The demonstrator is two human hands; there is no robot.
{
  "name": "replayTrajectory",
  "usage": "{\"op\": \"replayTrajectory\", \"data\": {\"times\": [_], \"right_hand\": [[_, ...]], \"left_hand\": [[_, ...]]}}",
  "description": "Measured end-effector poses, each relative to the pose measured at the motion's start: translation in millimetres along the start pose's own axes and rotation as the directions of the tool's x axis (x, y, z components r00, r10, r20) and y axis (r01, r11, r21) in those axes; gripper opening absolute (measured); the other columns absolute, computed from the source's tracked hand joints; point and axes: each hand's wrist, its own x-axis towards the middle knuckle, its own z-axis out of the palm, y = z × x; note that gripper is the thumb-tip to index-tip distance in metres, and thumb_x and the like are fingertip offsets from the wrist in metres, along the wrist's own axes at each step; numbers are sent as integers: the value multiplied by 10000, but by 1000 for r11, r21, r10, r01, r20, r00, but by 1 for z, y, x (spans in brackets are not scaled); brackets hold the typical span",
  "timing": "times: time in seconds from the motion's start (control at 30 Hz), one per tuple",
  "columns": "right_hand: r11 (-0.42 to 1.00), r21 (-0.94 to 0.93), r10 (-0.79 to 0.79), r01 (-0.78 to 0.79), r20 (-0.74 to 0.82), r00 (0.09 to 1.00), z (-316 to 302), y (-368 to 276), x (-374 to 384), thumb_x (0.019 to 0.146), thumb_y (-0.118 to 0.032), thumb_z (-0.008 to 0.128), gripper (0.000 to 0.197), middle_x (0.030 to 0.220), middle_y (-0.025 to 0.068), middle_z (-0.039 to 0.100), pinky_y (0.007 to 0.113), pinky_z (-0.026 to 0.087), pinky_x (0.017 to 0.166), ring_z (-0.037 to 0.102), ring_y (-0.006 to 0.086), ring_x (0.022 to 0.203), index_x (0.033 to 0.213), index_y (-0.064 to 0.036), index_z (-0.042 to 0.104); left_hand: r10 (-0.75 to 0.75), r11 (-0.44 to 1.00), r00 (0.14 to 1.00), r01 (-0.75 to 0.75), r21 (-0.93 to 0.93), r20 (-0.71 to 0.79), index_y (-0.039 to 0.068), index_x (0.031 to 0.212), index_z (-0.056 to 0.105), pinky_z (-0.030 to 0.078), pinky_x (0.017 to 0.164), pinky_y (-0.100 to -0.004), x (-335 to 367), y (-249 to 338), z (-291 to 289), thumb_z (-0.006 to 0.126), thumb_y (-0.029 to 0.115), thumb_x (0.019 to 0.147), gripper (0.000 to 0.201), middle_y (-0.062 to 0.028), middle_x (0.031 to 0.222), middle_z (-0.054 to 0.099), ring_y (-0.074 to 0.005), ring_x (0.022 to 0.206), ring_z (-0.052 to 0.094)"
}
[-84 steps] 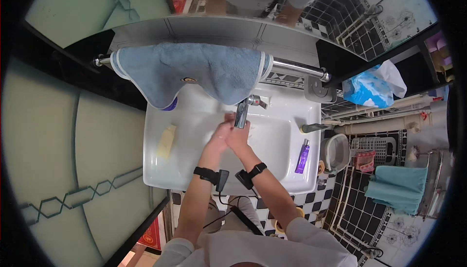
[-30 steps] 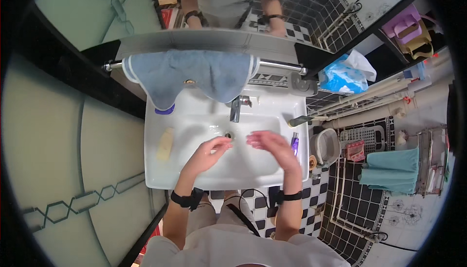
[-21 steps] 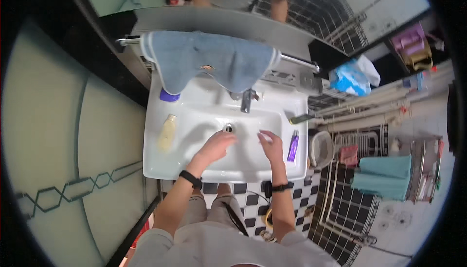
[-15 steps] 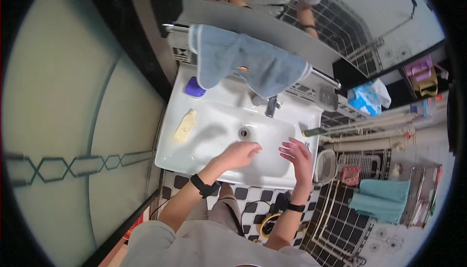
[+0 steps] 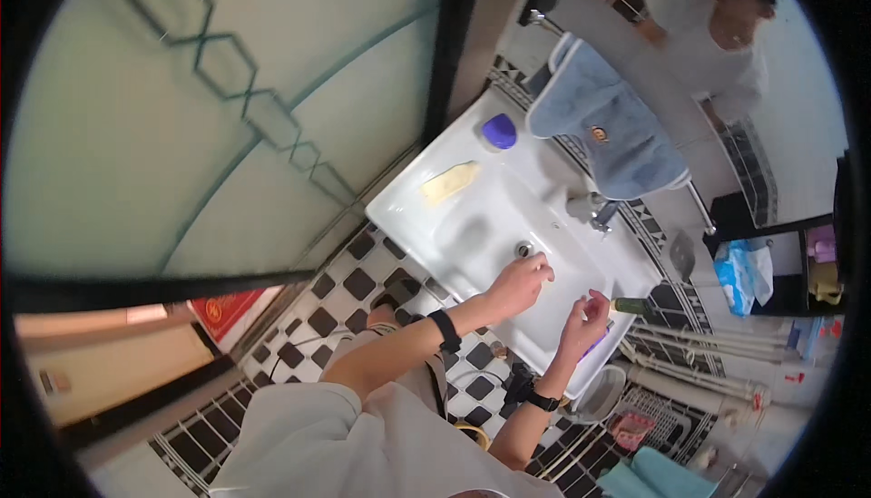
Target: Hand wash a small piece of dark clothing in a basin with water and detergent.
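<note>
Left hand: fingers loosely bent, close together, above the white ceramic washbasin, near the round metal drain. Right hand: fingers curled, slightly apart, over the washbasin's right side; half a second earlier, they spread wider. The washbasin now appears rotated.

A bathroom; washbasin, wall mirror and hanging towel show it.

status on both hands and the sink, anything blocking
Left hand over sink, appears empty. Right hand loosely curled, appears empty. Drain visible. Purple tube partly hidden by right hand.
</note>
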Motion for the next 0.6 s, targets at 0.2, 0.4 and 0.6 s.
{"op": "replayTrajectory", "data": {"times": [0.2, 0.4, 0.6], "right_hand": [[939, -194, -147, 283, 519, 842, -2, 51, -26, 776, -28, 726, 391, 982, 107, 645, 290, 492, 755, 599, 169, 884, 1156, -36, 631], [991, -71, -70, 110, 424, 903, -10, 49, -70, 767, 34, 701, 452, 1112, 117, 632, 270, 486, 724, 599, 176, 907, 1205, -29, 609], [895, -48, -312, 443, 642, 701, 31, -19, -148, 764, 3, 671, 596, 1329, 192, 525, 325, 496, 751, 562, 292, 1132, 1337, -9, 506]], "left_hand": [[14, 989, 981, 15, 145, -195, -20, 1295, 514, 411, 1028, -445, -39, 10, 13, 550, -127, 681, 624, -186, 1577, 164, -370, 1378, 338], [-67, 994, 969, 44, -101, -237, -36, 1136, 592, 322, 1115, -493, -92, 34, -6, 587, -102, 685, 455, -179, 1561, 199, -336, 1428, 260], [112, 987, 943, -70, 143, -313, 3, 1363, 434, 320, 1102, -435, -190, 30, -34, 629, 83, 764, 635, -165, 1363, 450, -294, 1290, 434]]}}
